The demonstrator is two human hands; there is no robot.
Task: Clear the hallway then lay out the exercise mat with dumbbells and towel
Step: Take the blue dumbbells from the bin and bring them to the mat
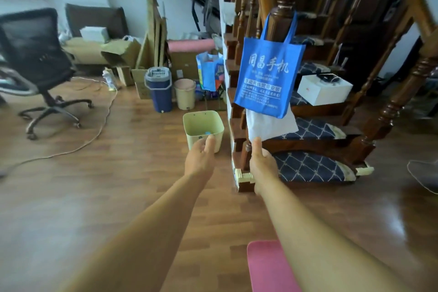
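Observation:
A white towel (271, 124) hangs from the stair post under a blue tote bag (267, 73). My right hand (262, 161) is stretched out just below the towel's lower corner. Its straight thumb tip touches that corner, and no grip shows. My left hand (200, 157) reaches forward beside it, fingers relaxed, in front of the near rim of a pale green bin (203, 125); it holds nothing. The end of a pink exercise mat (267, 268) lies on the floor at the bottom, partly under my right forearm. No dumbbells are in view.
A wooden staircase (308, 130) with blue tread mats rises on the right, with a white box (324, 90) on a step. A blue mop bucket (158, 87), a beige bin (184, 93), cardboard and a pink roll (189, 45) crowd the back wall. An office chair (35, 61) and a cable (94, 133) are at the left.

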